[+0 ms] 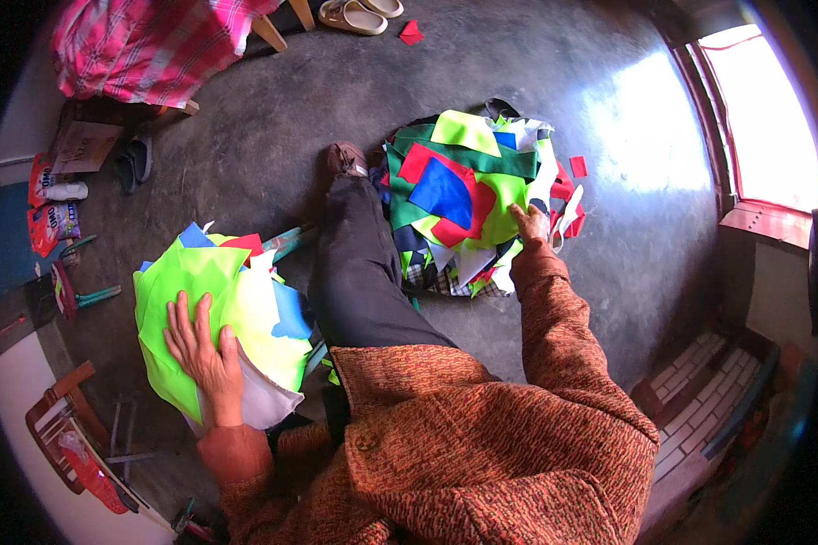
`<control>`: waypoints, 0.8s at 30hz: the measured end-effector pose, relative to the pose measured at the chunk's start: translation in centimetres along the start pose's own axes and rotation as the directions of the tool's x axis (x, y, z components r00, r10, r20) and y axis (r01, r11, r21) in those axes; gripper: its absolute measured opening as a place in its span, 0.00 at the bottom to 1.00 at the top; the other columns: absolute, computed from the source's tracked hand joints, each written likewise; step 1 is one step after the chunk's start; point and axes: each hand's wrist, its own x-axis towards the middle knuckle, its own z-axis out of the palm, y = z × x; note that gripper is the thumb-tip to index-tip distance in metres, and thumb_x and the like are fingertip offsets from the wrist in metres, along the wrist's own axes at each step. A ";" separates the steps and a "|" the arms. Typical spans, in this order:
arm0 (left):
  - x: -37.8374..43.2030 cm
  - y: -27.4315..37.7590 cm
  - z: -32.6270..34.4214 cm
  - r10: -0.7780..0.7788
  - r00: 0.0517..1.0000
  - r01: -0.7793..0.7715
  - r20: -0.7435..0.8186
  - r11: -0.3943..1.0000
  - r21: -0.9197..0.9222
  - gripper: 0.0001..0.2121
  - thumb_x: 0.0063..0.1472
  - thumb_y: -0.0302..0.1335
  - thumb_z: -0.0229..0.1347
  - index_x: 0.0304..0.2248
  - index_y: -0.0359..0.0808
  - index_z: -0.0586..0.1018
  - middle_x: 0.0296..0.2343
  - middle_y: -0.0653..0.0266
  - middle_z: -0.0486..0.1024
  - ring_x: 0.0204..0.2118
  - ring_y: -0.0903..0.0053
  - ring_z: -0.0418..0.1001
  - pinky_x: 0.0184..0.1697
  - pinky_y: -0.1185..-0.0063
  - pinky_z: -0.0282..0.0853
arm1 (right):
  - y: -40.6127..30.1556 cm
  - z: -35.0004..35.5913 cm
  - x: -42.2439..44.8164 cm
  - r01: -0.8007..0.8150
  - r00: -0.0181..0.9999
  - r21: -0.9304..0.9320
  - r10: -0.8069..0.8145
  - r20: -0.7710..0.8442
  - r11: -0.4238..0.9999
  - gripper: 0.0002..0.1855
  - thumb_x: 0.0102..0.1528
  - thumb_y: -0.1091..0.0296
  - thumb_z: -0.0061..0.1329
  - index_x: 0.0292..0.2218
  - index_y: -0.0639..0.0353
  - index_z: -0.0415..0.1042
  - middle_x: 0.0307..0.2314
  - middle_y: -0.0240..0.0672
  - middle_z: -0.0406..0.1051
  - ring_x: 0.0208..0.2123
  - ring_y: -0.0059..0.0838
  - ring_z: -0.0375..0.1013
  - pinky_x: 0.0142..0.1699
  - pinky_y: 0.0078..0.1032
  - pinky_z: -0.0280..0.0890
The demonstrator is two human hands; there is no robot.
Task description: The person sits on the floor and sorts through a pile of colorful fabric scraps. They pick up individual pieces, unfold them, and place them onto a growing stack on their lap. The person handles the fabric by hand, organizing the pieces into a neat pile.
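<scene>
My left hand lies flat, fingers apart, on neon-green fabric pieces that top a heap at the left. Blue, red and white scraps stick out of that heap's far and right sides, and a white cloth piece hangs at its near edge. At the right side of a second heap of fabric scraps, my right hand touches a lime-green piece; its fingertips are partly hidden, so its grip is unclear. A blue piece rests over red fabric on this heap.
Red scraps lie on the dark floor beside the right heap. My shoe is just left of it. Beige clogs and a pink plaid cloth are at the far side. Detergent packets sit left; a bright doorway is right.
</scene>
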 end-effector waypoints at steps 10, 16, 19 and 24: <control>-0.3 -0.4 0.1 -0.006 1.000 0.006 -0.028 1.000 -0.018 0.21 0.57 0.41 0.44 0.51 0.48 0.66 0.54 0.59 0.56 0.58 0.59 0.50 0.56 0.56 0.42 | 2.8 -3.0 -4.7 0.280 0.953 0.842 -0.241 -0.185 0.461 0.17 0.46 0.82 0.46 0.40 0.62 0.66 0.31 0.30 0.70 0.32 0.23 0.69 0.37 0.19 0.65; -0.3 -0.5 0.4 0.000 0.997 -0.001 -0.073 1.000 -0.012 0.21 0.57 0.41 0.47 0.51 0.50 0.66 0.53 0.61 0.57 0.57 0.59 0.51 0.56 0.56 0.44 | -2.2 -10.5 -9.5 0.395 0.919 0.863 -0.146 -0.368 0.315 0.16 0.45 0.84 0.42 0.37 0.60 0.63 0.30 0.33 0.68 0.29 0.26 0.69 0.36 0.23 0.66; -0.5 -0.5 0.5 -0.010 0.996 0.007 -0.093 0.999 -0.032 0.21 0.57 0.42 0.46 0.51 0.51 0.66 0.53 0.61 0.57 0.57 0.59 0.51 0.56 0.56 0.44 | -5.9 -13.2 -12.4 0.309 0.938 0.940 -0.212 -0.276 0.147 0.20 0.45 0.84 0.42 0.41 0.59 0.63 0.33 0.35 0.68 0.32 0.30 0.70 0.39 0.26 0.67; -0.6 -0.6 0.8 -0.036 0.993 0.030 -0.114 0.998 -0.050 0.22 0.57 0.43 0.47 0.51 0.52 0.66 0.53 0.62 0.59 0.57 0.61 0.51 0.57 0.56 0.41 | -11.3 -14.2 -16.2 0.123 0.901 0.992 -0.420 -0.107 0.011 0.24 0.47 0.80 0.44 0.47 0.61 0.62 0.38 0.38 0.68 0.37 0.34 0.71 0.44 0.29 0.67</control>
